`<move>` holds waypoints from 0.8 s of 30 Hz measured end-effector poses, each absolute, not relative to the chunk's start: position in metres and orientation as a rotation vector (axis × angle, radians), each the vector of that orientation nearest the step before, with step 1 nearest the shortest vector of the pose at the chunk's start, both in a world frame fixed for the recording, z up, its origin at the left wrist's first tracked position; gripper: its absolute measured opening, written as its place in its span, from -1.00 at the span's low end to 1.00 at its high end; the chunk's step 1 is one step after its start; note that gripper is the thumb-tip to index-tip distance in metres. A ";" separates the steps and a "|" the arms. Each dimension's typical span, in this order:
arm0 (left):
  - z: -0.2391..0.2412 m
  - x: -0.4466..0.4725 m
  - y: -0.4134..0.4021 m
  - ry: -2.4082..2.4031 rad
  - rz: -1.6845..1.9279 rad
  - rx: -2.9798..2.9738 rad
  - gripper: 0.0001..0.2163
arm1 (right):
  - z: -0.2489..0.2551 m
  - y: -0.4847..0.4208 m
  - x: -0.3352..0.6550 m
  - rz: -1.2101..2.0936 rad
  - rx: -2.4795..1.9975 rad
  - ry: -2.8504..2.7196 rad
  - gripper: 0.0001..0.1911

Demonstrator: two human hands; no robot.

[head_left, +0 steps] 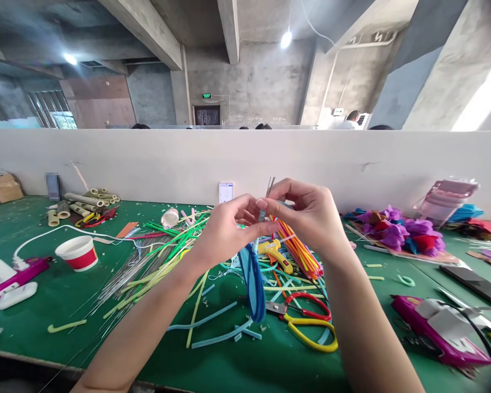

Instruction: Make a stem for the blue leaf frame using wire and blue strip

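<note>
My left hand (225, 226) is closed in a pinch at the top of a blue pipe-cleaner petal (253, 289), light blue inside with a darker blue rim. The petal hangs down below the fingers. From the other side my right hand (306, 213) pinches the same gathered end, where thin wires (270, 185) stick up above the fingertips. The exact finger contact is partly hidden. Beneath the hands lie a yellow glue gun (276, 254), a bundle of orange pipe cleaners (303, 251) and scissors (311, 322) with red and yellow handles.
Green and yellow pipe cleaners (159, 278) and loose wires (123, 278) spread to the left. A paper cup (77, 254) stands near a magenta power strip (16, 278). Purple and red flowers (396, 232) and another power strip (442, 330) are at right. A phone (226, 192) leans on the partition (147, 164).
</note>
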State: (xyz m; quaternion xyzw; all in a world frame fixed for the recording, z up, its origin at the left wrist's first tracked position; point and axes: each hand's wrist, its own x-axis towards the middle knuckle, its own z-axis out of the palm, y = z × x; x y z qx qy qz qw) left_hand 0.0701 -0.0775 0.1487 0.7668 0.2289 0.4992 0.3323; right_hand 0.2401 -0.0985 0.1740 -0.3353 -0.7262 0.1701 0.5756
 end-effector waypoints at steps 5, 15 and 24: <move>0.148 0.071 -0.080 0.555 1.395 1.915 -0.87 | 0.174 -0.103 0.238 0.471 -0.813 -1.705 -0.72; 0.157 0.067 -0.082 0.425 1.136 1.947 -0.79 | 0.176 -0.099 0.248 0.551 -0.672 -1.790 -0.76; 0.148 0.072 -0.082 0.665 1.392 2.193 -0.77 | 0.174 -0.099 0.245 0.437 -0.745 -1.711 -0.67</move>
